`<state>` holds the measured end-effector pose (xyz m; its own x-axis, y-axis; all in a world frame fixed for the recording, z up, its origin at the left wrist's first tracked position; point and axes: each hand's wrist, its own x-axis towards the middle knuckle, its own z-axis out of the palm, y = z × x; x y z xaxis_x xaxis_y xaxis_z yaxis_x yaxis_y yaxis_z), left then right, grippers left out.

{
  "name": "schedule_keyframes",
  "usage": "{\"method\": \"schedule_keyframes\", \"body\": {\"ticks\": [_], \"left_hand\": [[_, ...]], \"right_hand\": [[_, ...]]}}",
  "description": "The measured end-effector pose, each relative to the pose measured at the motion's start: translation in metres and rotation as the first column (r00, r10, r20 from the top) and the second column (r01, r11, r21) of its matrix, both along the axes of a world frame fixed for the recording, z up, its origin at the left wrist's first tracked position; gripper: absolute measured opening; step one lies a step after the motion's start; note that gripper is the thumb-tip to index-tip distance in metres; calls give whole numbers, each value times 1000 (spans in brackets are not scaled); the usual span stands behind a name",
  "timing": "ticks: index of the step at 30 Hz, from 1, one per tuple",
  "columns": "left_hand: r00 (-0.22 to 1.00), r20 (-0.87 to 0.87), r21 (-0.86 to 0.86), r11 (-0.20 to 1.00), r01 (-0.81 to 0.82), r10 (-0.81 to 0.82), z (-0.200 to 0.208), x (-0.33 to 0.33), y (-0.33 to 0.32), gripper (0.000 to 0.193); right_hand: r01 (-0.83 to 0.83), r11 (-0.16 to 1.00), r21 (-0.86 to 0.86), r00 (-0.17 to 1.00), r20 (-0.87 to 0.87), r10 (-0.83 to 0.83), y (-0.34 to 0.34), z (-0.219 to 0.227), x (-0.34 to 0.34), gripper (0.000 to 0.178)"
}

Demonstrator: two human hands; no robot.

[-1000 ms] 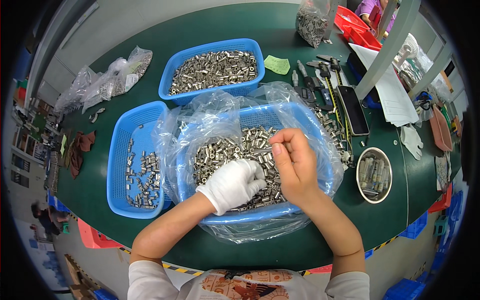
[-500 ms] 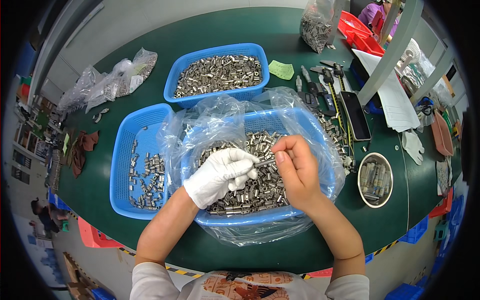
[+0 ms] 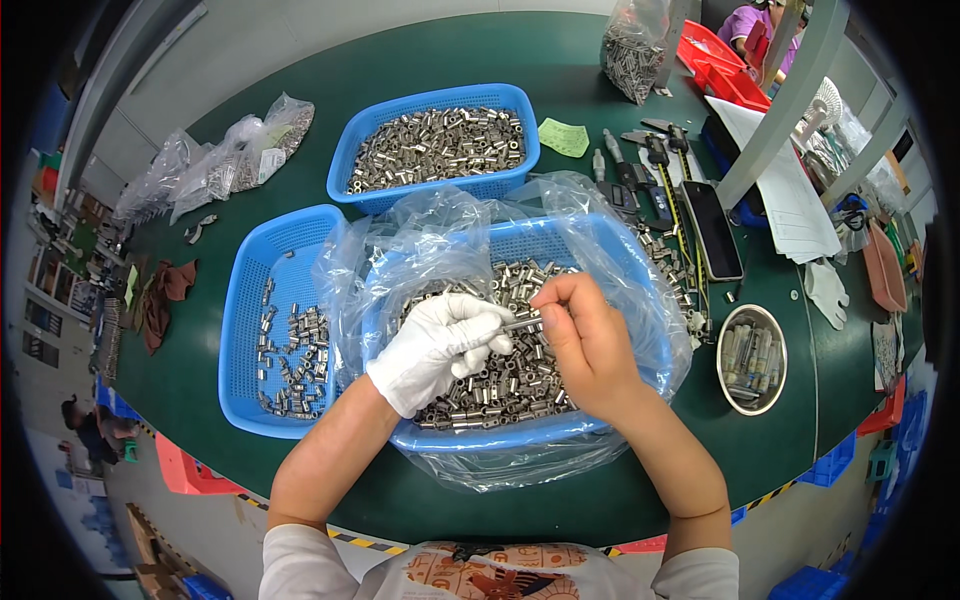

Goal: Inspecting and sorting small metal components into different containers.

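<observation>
My left hand [image 3: 440, 345], in a white glove, is closed with fingertips pinching one end of a slim grey metal rod [image 3: 522, 323]. Thumb and forefinger of my bare right hand [image 3: 590, 345] close on the rod's other end. Whether the rod sits in a small sleeve inside the glove's fingers is hidden. Both hands are above a blue basket [image 3: 500, 437] lined with a clear plastic bag [image 3: 440, 215]. Many short, shiny metal sleeves [image 3: 490, 405] fill it, some with holes in their sides.
To the left, a blue basket [image 3: 240, 330] holds fewer metal sleeves; a fuller blue basket [image 3: 440, 190] stands behind. On the right are a round bowl [image 3: 750, 408] of small tubes, a phone [image 3: 712, 232], calipers [image 3: 655, 160] and a white glove [image 3: 826, 294]. Bagged parts [image 3: 240, 160] lie far left.
My right hand has shifted slightly left, closer to the gloved hand. Less of the rod shows between them. The left hand has barely moved.
</observation>
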<state>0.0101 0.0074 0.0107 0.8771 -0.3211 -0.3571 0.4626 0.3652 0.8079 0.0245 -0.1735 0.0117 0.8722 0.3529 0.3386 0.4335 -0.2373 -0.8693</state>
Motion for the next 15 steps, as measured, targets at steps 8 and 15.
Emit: {"method": "schedule_keyframes", "body": {"ticks": [8,15], "left_hand": [[999,32,63,998,-7,5,1,-1,1,18],[999,10,24,999,-45,44,-1,-1,-2,16]], "right_hand": [[16,987,-162,994,107,1,0,3,-1,13],[30,999,-37,986,164,-23,4,-2,-2,14]]}}
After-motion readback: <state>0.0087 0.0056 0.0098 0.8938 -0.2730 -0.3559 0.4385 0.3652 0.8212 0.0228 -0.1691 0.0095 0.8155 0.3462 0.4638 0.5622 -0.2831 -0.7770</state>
